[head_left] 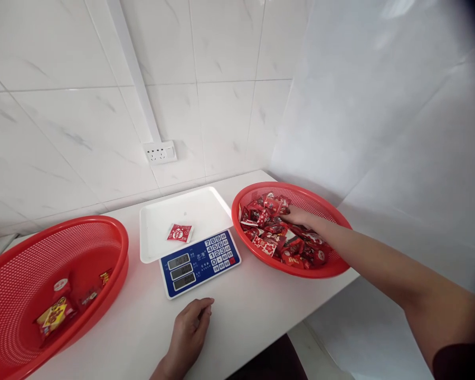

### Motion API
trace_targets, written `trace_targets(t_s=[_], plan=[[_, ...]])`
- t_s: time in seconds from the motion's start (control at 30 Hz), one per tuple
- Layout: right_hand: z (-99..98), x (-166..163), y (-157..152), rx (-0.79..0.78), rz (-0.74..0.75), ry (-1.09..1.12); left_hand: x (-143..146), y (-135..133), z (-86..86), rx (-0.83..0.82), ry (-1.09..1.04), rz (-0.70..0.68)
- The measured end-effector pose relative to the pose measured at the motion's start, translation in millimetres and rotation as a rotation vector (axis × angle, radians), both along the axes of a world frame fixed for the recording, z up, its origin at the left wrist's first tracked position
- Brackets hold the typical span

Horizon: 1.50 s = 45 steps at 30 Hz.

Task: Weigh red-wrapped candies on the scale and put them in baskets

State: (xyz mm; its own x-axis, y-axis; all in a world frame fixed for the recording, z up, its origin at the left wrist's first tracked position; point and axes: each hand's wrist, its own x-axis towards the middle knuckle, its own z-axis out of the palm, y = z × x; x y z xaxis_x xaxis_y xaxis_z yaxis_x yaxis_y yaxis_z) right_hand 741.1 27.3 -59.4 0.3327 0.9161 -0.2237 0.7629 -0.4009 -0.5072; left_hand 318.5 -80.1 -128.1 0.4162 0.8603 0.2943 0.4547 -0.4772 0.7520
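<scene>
My right hand (296,215) reaches into the right red basket (332,214), which is heaped with small red snack packets (275,240). Its fingertips are hidden among the packets, so I cannot see whether it grips one. My left hand (190,326) rests on the white table just in front of the scale's keypad panel (200,264). Its fingers are curled in with the thumb against them, and nothing shows in them. A single red packet (180,233) lies on the white weighing tray (198,203) of the scale.
On the left stands another red basket (114,237) with a few packets at its bottom, one of them yellow and red (55,315). Behind the table is a tiled wall with a power socket (160,152). The table's front edge runs beneath my right forearm.
</scene>
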Motion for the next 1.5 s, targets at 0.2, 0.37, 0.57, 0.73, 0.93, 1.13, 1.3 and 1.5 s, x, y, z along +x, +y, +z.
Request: trace_targets(t_s=[0.2, 0.37, 0.57, 0.73, 0.93, 1.13, 1.3, 1.5], plan=[[1.4, 0.2, 0.3, -0.084, -0.104, 0.069, 1.6, -0.9, 2.3, 0.007, 0.013, -0.014], [25.7, 4.8, -7.5, 0.001, -0.139, 0.244, 2.4, 0.7, 1.0, -0.053, 0.029, -0.023], [56.1, 5.4, -20.1, 0.167, -0.143, 0.461, 1.4, 1.3, -0.7, -0.083, 0.031, -0.023], [74.7, 3.8, -20.2, 0.356, -0.220, 0.559, 0.9, 1.1, 0.2, -0.090, 0.024, -0.022], [96.6, -41.5, -2.0, 0.473, -0.157, 0.780, 2.3, -1.7, 4.6, -0.070, 0.011, -0.032], [95.6, -143.8, 35.3, 0.396, 0.044, 0.878, 2.9, -5.7, 5.0, -0.042, 0.010, -0.017], [74.7, -212.4, 62.0, 0.285, 0.144, 0.850, -0.1, -7.3, 4.4, -0.035, 0.000, 0.004], [63.8, -237.3, 76.1, 0.294, 0.180, 0.783, -1.8, -9.9, 9.1, -0.029, -0.007, 0.005]])
